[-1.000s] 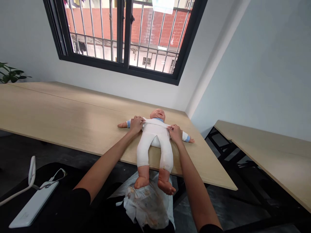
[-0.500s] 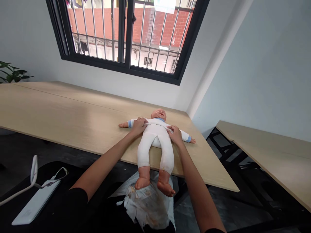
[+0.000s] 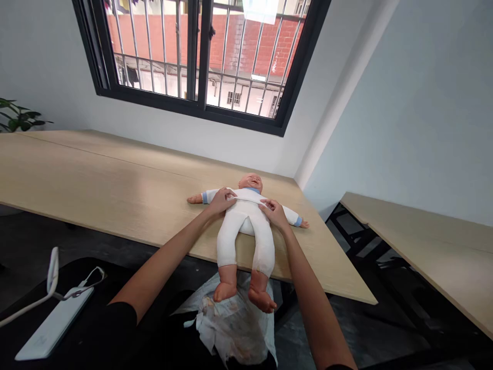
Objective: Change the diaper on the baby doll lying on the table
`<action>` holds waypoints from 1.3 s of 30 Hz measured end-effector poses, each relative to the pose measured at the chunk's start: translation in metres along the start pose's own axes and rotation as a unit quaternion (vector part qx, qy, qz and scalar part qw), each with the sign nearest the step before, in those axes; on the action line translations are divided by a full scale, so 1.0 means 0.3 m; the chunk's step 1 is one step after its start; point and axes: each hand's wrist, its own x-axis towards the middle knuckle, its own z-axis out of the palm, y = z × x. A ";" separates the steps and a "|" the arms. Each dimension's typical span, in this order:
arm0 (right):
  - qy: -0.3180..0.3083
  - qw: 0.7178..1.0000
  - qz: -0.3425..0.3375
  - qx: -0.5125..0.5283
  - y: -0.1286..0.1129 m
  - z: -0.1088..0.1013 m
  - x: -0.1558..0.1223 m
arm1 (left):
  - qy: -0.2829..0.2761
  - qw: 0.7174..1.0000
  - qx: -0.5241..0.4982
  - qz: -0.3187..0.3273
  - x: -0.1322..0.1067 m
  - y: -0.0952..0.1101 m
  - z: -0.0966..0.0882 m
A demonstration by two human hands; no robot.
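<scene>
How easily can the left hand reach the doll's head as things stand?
Probably easily, yes: the left hand rests on the doll's white suit, close to the doll's head, with nothing visible between them.

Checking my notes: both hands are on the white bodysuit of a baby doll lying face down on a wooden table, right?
No: the head view shows the baby doll lying face up, on its back. The left hand and right hand are on its white bodysuit, on the wooden table.

No words, brand or numbers can be read anywhere; a faint mark on the white power bank (image 3: 54, 324) and the print on the crumpled wrapper (image 3: 231, 324) stay too blurred to make out.
</scene>
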 end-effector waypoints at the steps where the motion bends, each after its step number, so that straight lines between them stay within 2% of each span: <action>1: -0.006 1.000 -0.004 0.005 0.001 0.002 0.000 | -0.002 1.000 -0.009 0.000 -0.001 0.000 0.000; 6: -0.011 1.000 -0.010 0.028 -0.003 0.008 0.002 | -0.028 0.996 -0.086 -0.009 0.006 -0.019 -0.002; 9: -0.009 0.999 -0.002 0.048 -0.013 0.006 -0.002 | -0.047 0.994 -0.097 -0.028 0.011 -0.019 -0.008; 13: -0.022 0.997 0.008 0.076 -0.036 0.002 -0.013 | -0.074 0.989 -0.124 -0.018 0.006 0.015 -0.014; 16: -0.058 0.994 0.014 0.088 -0.053 -0.004 -0.019 | -0.086 0.984 -0.157 -0.002 0.000 0.044 -0.012; 19: -0.064 0.994 0.020 0.091 -0.058 -0.011 -0.018 | -0.067 0.984 -0.163 -0.009 0.001 0.051 -0.011; 26: 0.038 0.991 0.026 0.122 -0.036 -0.009 0.000 | 0.014 0.986 -0.166 -0.023 0.031 0.013 -0.006; 28: 0.029 0.993 0.015 0.111 -0.036 0.000 -0.002 | -0.022 0.989 -0.149 0.001 0.022 0.020 0.001; 32: -0.022 0.996 0.001 0.087 -0.048 0.015 -0.014 | -0.174 0.984 -0.044 0.012 -0.019 0.047 0.006; 34: -0.035 0.993 0.002 0.113 -0.053 0.013 -0.016 | -0.217 0.976 -0.018 0.016 -0.031 0.053 0.000; 37: -0.041 0.988 0.017 0.146 -0.052 -0.003 -0.010 | -0.238 0.970 -0.038 0.038 -0.031 0.052 -0.007; 39: -0.022 0.988 0.041 0.146 -0.041 -0.021 -0.002 | -0.217 0.974 -0.057 0.039 -0.025 0.047 -0.005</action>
